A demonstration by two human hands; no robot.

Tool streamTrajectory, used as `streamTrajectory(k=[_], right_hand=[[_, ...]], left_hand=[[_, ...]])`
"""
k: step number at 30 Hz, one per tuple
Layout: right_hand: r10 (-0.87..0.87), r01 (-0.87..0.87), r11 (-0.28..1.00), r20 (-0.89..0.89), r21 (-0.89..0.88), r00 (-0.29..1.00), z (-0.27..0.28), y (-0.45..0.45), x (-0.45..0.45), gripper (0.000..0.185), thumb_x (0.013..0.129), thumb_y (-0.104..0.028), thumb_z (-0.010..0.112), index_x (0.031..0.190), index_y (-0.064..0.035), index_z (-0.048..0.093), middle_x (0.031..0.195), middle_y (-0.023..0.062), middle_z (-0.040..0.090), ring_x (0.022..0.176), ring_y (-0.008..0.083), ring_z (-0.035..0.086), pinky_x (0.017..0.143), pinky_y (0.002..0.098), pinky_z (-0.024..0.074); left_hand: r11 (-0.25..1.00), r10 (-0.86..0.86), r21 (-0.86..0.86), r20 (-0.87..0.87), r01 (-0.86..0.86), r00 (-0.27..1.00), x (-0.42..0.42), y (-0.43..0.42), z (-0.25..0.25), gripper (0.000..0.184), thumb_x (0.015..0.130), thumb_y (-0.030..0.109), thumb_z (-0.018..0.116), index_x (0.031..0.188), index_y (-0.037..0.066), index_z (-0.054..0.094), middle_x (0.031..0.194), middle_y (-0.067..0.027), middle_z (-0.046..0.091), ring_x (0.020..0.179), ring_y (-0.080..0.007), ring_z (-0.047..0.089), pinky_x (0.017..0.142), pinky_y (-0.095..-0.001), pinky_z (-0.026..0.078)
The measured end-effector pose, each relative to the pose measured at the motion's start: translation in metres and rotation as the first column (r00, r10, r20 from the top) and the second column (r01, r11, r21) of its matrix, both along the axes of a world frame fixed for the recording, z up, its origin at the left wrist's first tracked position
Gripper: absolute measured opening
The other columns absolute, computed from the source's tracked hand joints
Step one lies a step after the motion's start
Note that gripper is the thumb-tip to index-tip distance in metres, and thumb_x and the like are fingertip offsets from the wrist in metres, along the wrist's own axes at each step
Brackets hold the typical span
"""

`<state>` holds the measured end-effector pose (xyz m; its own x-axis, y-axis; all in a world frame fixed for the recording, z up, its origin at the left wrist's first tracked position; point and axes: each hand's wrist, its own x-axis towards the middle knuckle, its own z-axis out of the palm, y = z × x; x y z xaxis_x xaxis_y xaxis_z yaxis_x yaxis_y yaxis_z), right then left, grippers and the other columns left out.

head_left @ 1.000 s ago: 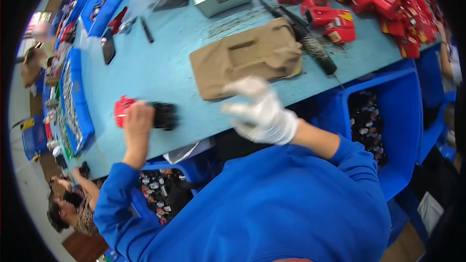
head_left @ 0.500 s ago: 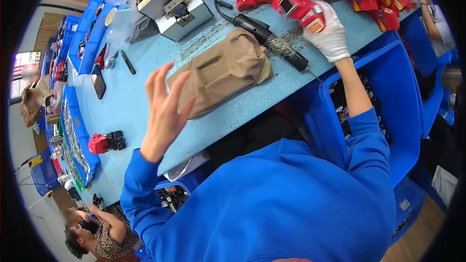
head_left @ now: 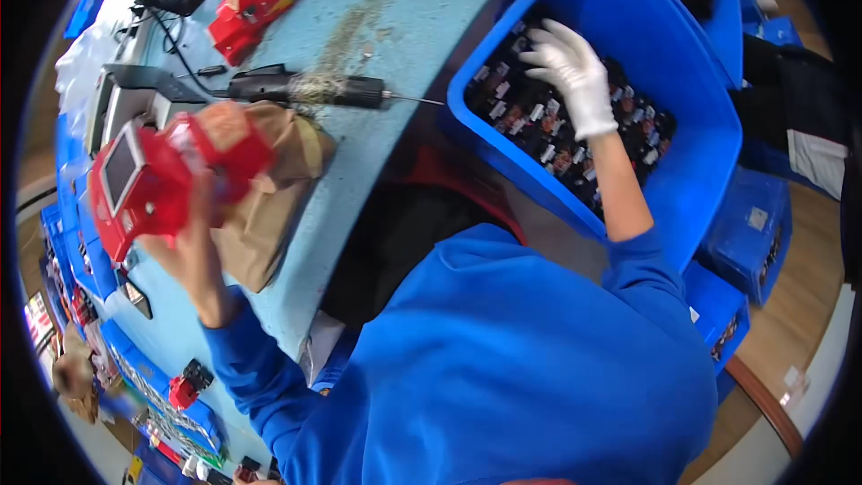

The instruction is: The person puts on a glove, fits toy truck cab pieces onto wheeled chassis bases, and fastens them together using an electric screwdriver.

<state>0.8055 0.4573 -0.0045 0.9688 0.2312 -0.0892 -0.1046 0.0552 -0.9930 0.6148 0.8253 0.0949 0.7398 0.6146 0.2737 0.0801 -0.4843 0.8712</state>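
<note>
My left hand (head_left: pixel 196 265), blurred by motion, grips a red toy truck body (head_left: pixel 148 175) above the bench. Its fingers wrap the near side of the shell. My right hand (head_left: pixel 572 76) wears a white glove and reaches into a large blue bin (head_left: pixel 696 148). The gloved fingers are spread, directly over a pile of small black assemblies (head_left: pixel 530 117); whether the fingertips touch them I cannot tell. Partly behind the truck body lies a brown cloth-covered pad (head_left: pixel 256 238). Beside it rests a black electric screwdriver (head_left: pixel 355 91), its bit pointing toward the bin.
More red truck bodies (head_left: pixel 251 4) lie at the far end of the blue bench (head_left: pixel 404 27). A phone (head_left: pixel 136 298) and a small red-and-black toy truck (head_left: pixel 189 384) sit to the left. Smaller blue bins (head_left: pixel 741 229) stand on the floor at right.
The red truck body has passed from my right hand to my left. My right hand has moved off the bench into the blue bin. The view has swung to the right.
</note>
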Motion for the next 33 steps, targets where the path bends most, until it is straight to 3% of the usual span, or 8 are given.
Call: streamTrajectory(k=[3, 5, 10, 13, 21, 23, 26, 33], right_hand=[[-0.364, 0.152, 0.468, -0.033, -0.87, 0.931, -0.138, -0.16, 0.013, 0.047, 0.075, -0.026, 0.066, 0.113, 0.0001, 0.058, 0.109, 0.0192, 0.063, 0.099, 0.0283, 0.063, 0.086, 0.0362, 0.0481], [-0.402, -0.041, 0.059, -0.062, -0.997, 0.913, -0.169, -0.212, -0.024, 0.062, 0.064, -0.031, 0.069, 0.116, 0.0003, 0.056, 0.105, 0.0231, 0.063, 0.1, 0.0331, 0.061, 0.088, 0.038, 0.0474], [-0.605, -0.252, 0.17, -0.303, -0.953, 0.736, -0.234, -0.295, -0.085, 0.094, 0.059, -0.055, 0.075, 0.131, -0.0061, 0.041, 0.133, 0.0184, 0.044, 0.122, 0.0335, 0.045, 0.1, 0.0407, 0.04], [-0.79, -0.169, -0.083, -0.039, -0.982, 0.612, -0.173, -0.218, -0.076, 0.098, 0.054, -0.059, 0.077, 0.129, -0.0074, 0.042, 0.134, 0.017, 0.04, 0.123, 0.0355, 0.042, 0.099, 0.0422, 0.0404], [-0.675, -0.679, -0.001, -0.5, -0.734, 0.542, -0.244, -0.208, -0.083, 0.088, 0.059, -0.046, 0.074, 0.133, -0.0086, 0.043, 0.138, 0.0144, 0.039, 0.125, 0.0297, 0.041, 0.101, 0.0404, 0.0354], [-0.574, -0.584, 0.008, -0.482, -0.812, 0.662, -0.295, -0.264, -0.088, 0.052, 0.066, -0.028, 0.068, 0.111, -0.0046, 0.059, 0.106, 0.012, 0.061, 0.095, 0.0252, 0.061, 0.079, 0.0403, 0.0493], [-0.469, -0.103, 0.843, -0.815, -0.528, 0.342, -0.204, -0.277, -0.077, 0.014, 0.068, -0.011, 0.055, 0.079, -0.004, 0.058, 0.067, 0.0082, 0.057, 0.055, 0.0243, 0.055, 0.057, 0.0423, 0.0488], [-0.126, 0.148, 0.989, -0.592, -0.012, 0.796, 0.02, -0.155, -0.073, 0.044, 0.07, -0.005, 0.052, 0.114, -0.002, 0.054, 0.096, 0.009, 0.062, 0.08, 0.0182, 0.063, 0.072, 0.0326, 0.0538]], left_hand=[[0.969, 0.013, 0.246, -0.021, -0.007, 1.0, 0.015, 0.014, -0.003, 0.054, 0.076, 0.01, 0.074, 0.124, 0.001, 0.049, 0.103, -0.0083, 0.063, 0.088, -0.0147, 0.062, 0.078, -0.0275, 0.051], [0.921, 0.056, 0.389, -0.1, -0.013, 0.993, 0.016, 0.009, -0.008, 0.063, 0.075, 0.016, 0.077, 0.128, 0.004, 0.045, 0.104, -0.0084, 0.063, 0.091, -0.0146, 0.061, 0.079, -0.0266, 0.05], [0.793, 0.116, 0.601, -0.309, 0.099, 0.944, 0.004, 0.007, -0.009, 0.066, 0.074, 0.016, 0.075, 0.131, 0.005, 0.043, 0.109, -0.0153, 0.06, 0.092, -0.0229, 0.062, 0.08, -0.0324, 0.049], [0.735, 0.103, 0.654, -0.366, 0.177, 0.925, 0.0, 0.005, -0.02, 0.074, 0.071, 0.019, 0.075, 0.135, 0.008, 0.039, 0.111, -0.0189, 0.058, 0.099, -0.0316, 0.057, 0.087, -0.0392, 0.045], [0.703, 0.019, 0.67, -0.353, 0.238, 0.935, -0.009, -0.014, 0.007, 0.104, 0.062, 0.023, 0.082, 0.143, 0.006, 0.019, 0.142, -0.017, 0.031, 0.13, -0.0322, 0.029, 0.104, -0.0428, 0.029], [0.718, 0.029, 0.668, -0.31, 0.196, 0.95, -0.021, -0.012, 0.009, 0.103, 0.063, 0.024, 0.082, 0.143, 0.006, 0.019, 0.143, -0.0164, 0.03, 0.131, -0.0315, 0.028, 0.105, -0.0442, 0.028], [0.758, -0.003, 0.637, -0.206, 0.136, 0.979, -0.033, -0.012, 0.011, 0.096, 0.066, 0.022, 0.081, 0.141, 0.005, 0.023, 0.143, -0.0151, 0.031, 0.132, -0.0288, 0.028, 0.105, -0.0445, 0.025], [0.797, -0.281, 0.571, 0.066, 0.194, 0.958, -0.023, -0.054, 0.022, 0.07, 0.072, 0.014, 0.076, 0.129, 0.0, 0.04, 0.135, -0.0185, 0.04, 0.123, -0.0307, 0.041, 0.101, -0.0405, 0.032]])
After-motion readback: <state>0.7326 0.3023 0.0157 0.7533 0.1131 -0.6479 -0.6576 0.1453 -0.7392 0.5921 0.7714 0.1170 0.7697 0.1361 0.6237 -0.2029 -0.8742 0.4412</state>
